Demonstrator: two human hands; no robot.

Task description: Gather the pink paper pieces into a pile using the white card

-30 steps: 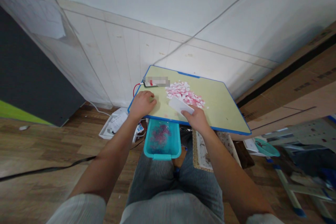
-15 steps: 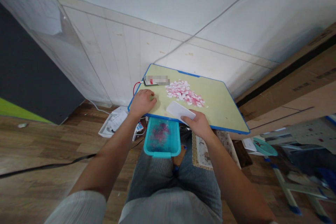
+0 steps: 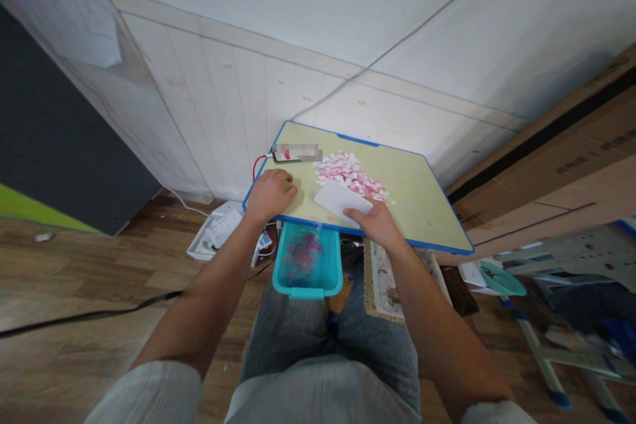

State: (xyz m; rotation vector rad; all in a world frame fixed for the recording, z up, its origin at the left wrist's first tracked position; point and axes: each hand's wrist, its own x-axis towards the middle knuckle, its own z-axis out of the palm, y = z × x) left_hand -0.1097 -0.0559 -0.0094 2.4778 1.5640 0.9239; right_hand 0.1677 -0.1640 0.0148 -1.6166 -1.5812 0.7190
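Observation:
My right hand (image 3: 380, 222) grips a flat white rectangular card (image 3: 340, 201) by its right end, thumb on top. The card is tilted over the near part of a small yellow-green table (image 3: 417, 202) with a blue rim. Just beyond it lies a pile of small white and pink pieces (image 3: 350, 173), partly behind the card. At the table's left side rests my left hand (image 3: 272, 195), its fingers loosely bent and apart, with nothing visible in them. Below the front edge, a turquoise plastic bin (image 3: 307, 293) sits at my lap with a blurred pinkish-purple mass inside.
A phone-like device (image 3: 287, 155), partly blurred out, lies at the table's back left with a red cable (image 3: 256, 165). A white box (image 3: 201, 245) stands on the floor at left. Large cardboard boxes (image 3: 546, 165) lean at right. A speckled board (image 3: 370, 285) is beside my right leg.
My right hand has moved the white card slightly away from me, up to the near side of the pile. My left hand stays in nearly the same place.

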